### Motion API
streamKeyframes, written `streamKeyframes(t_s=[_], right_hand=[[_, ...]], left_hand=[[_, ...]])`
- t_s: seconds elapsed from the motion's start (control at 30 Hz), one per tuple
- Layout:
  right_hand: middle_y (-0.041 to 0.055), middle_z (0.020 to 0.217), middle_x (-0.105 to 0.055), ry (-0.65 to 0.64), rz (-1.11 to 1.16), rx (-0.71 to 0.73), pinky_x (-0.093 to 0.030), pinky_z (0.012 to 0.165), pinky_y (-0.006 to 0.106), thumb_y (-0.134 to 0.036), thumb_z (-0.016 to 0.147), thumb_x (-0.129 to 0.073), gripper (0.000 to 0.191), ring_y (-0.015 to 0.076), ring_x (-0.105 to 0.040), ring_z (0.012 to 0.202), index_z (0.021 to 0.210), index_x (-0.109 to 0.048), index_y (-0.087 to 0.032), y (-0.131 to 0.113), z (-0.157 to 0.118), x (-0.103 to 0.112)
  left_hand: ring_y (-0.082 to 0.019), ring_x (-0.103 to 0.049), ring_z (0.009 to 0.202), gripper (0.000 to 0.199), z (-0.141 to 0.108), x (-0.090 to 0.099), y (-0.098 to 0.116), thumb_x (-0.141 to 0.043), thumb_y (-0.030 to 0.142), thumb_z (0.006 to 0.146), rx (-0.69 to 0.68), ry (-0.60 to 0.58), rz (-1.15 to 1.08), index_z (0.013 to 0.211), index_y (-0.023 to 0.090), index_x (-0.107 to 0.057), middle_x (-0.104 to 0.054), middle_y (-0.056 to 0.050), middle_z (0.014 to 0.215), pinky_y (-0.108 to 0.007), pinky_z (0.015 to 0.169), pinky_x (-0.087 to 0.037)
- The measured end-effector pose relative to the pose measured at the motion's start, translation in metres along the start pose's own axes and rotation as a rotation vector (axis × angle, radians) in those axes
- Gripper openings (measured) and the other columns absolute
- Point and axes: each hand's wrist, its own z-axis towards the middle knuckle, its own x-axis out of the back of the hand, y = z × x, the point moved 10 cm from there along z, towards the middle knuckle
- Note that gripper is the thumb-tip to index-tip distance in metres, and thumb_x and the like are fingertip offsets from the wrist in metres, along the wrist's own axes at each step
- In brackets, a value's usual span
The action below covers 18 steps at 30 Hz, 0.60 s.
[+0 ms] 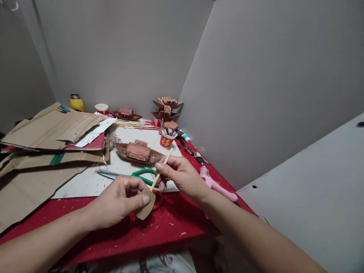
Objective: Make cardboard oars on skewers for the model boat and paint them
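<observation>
Between thumb and fingers, my left hand [125, 197] pinches a small rounded piece of brown cardboard [146, 211]. A pale thin wooden stick [162, 168] slants up from the top edge of that cardboard; whether the two are joined I cannot tell. My right hand [179, 174] is closed on the stick near its middle. Just behind my hands, scissors [109, 174] with green handles lie on a white sheet [82, 185]. Past them sits a brown model boat [138, 151] with a ribbed roof. An orange ring-shaped thing [157, 200] shows partly behind the cardboard.
Cardboard sheets [42, 129] are piled at the left. Further back are a yellow bottle [76, 102], thin sticks [136, 124], more model boats [168, 102] and a red paper cup [166, 140]. A pink glue gun [217, 184] lies at the red table's [182, 223] right edge, near a wall.
</observation>
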Motion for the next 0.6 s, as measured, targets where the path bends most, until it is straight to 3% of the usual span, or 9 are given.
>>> streamKeyframes(t_s=[0.23,0.3,0.47,0.6], right_hand=[[-0.0019,0.058,-0.065,0.029,-0.049,0.008,-0.047,0.045,0.019,-0.047,0.08,-0.068,0.034,0.0089,-0.059,0.044,0.07,-0.057,-0.016,0.003,0.004,0.003],[-0.0018,0.058,-0.065,0.016,-0.06,0.006,-0.047,0.045,0.019,-0.048,0.079,-0.068,0.035,0.0088,-0.059,0.045,0.071,-0.057,-0.016,0.005,0.006,0.002],[-0.0031,0.056,-0.062,0.007,-0.09,0.017,-0.044,0.044,0.019,-0.05,0.079,-0.067,0.036,0.008,-0.055,0.043,0.07,-0.056,-0.016,0.005,0.008,0.005],[-0.0063,0.05,-0.055,-0.016,-0.102,0.014,-0.04,0.041,0.018,-0.052,0.08,-0.065,0.039,0.0063,-0.049,0.04,0.067,-0.054,-0.017,0.007,0.008,0.008]], left_hand=[[-0.01,-0.048,0.054,0.02,0.005,0.006,-0.005,-0.066,0.033,0.081,0.011,0.017,-0.011,0.075,0.014,-0.061,-0.061,0.0,0.061,-0.022,0.055,-0.036],[-0.01,-0.05,0.057,0.018,0.006,0.007,-0.01,-0.068,0.03,0.079,0.058,-0.031,-0.023,0.085,0.014,-0.063,-0.064,-0.001,0.068,-0.022,0.057,-0.037],[-0.013,-0.056,0.067,0.038,0.004,0.007,-0.017,-0.07,0.027,0.077,0.156,-0.145,-0.029,0.113,0.017,-0.06,-0.068,-0.004,0.084,-0.023,0.06,-0.04],[-0.013,-0.059,0.071,0.033,0.007,0.019,-0.011,-0.072,0.028,0.076,0.136,-0.033,-0.03,0.105,0.015,-0.064,-0.07,-0.006,0.089,-0.023,0.062,-0.044]])
